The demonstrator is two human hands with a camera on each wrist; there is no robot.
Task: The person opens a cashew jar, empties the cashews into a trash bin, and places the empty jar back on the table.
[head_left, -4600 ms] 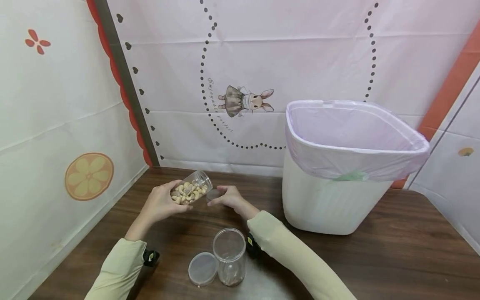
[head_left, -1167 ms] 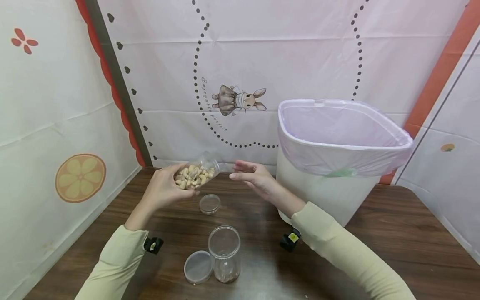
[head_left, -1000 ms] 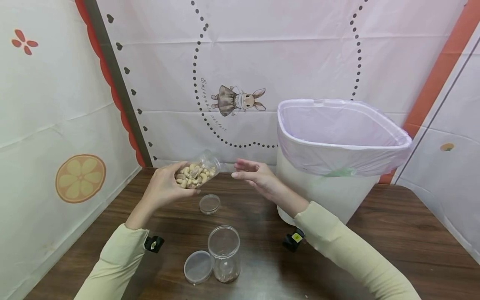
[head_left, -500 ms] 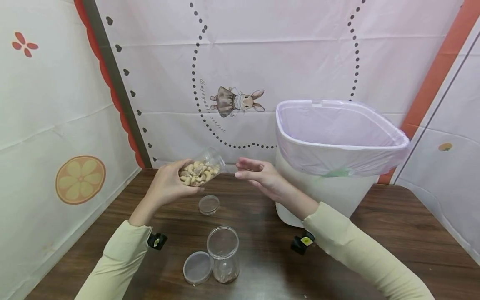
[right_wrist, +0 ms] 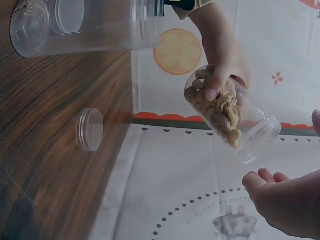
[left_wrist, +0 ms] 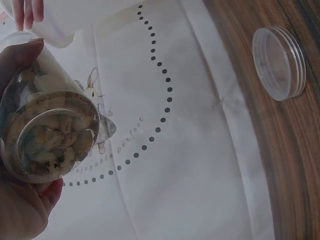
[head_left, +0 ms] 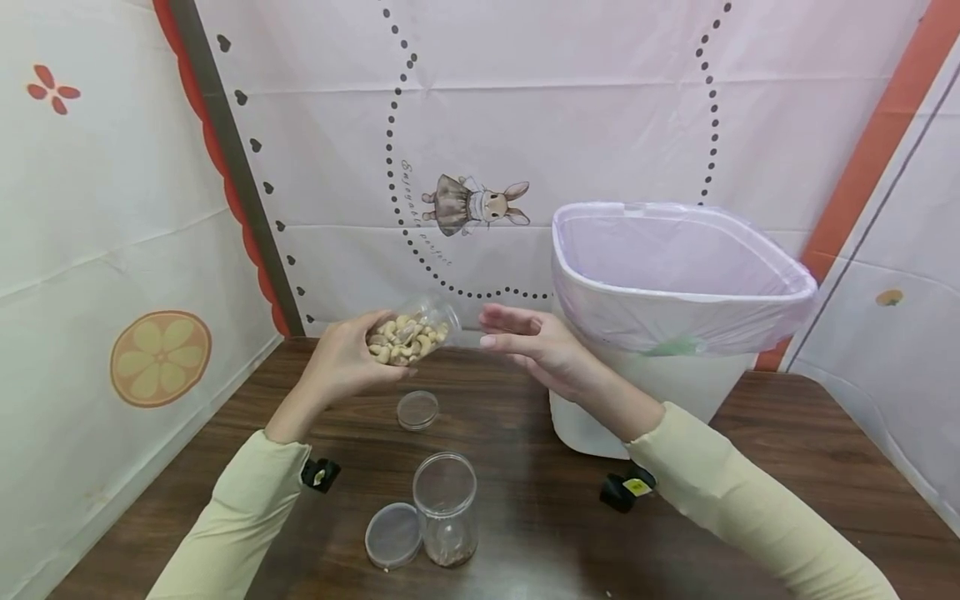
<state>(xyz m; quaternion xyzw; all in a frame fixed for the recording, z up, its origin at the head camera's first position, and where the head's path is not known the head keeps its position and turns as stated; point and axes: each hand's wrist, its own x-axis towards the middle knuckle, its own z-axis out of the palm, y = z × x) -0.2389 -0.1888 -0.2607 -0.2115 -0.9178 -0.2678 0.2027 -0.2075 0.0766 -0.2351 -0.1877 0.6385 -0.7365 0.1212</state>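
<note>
My left hand (head_left: 347, 357) grips a clear plastic jar (right_wrist: 215, 100) of cashews (head_left: 405, 338), raised above the table and tilted with its uncovered mouth toward the right. Close to that mouth, a small gap away, my right hand (head_left: 551, 354) hovers palm inward with loosely bent fingers and nothing held. A clear round lid (head_left: 417, 410) lies on the table below the held jar. Nearer to me stands a taller clear jar (head_left: 446, 510), uncovered, with a few brownish bits at its bottom. Beside it on the left rests another lid (head_left: 393, 535).
A white trash bin (head_left: 667, 333) with a pale purple liner stands at the right, just behind my right forearm. Printed cloth (head_left: 337, 125) hangs behind and along the left side of the dark wooden table (head_left: 810, 500). A small crumb lies by the near lid.
My right hand has left the lid on the table and moved right and up. My left hand has raised the cashew jar and shifted it slightly right, with its mouth tilted up toward the right hand.
</note>
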